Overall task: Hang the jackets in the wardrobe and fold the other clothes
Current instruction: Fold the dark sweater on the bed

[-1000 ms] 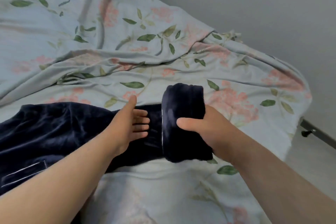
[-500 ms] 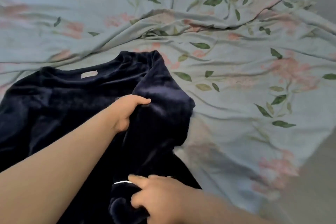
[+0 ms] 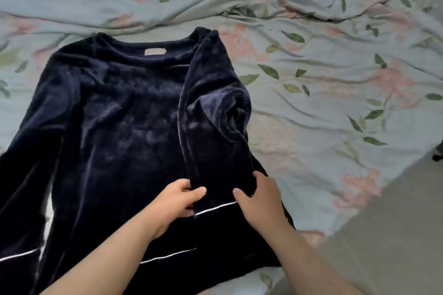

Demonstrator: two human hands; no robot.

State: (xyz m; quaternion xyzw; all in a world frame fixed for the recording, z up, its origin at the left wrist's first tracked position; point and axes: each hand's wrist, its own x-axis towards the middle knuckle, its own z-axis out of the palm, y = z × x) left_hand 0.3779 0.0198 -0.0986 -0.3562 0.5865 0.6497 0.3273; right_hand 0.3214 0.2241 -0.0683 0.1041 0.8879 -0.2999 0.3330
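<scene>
1. Holding the folded sleeve (image 3: 215, 127) near its cuff from both sides: left hand (image 3: 179, 199) pinching the left edge with the thumb on top, right hand (image 3: 261, 201) clasping the right edge.
2. Left of the grip and beyond it: navy top (image 3: 115, 115) spread flat on the bedsheet (image 3: 335, 103), with the collar label (image 3: 155, 51) at the far end.
3. One second ago stretched out to the right, bunched in the right hand alone; now brought over and laid along the body's right side. Left hand moved down from the shoulder crease to the cuff.
4. Probably means first sleeve fold almost finished; still needs smoothing, then the same for the other sleeve, lying unfolded far left of the grip.
5. Right of the grip: only bedsheet, then floor (image 3: 395, 235).
</scene>
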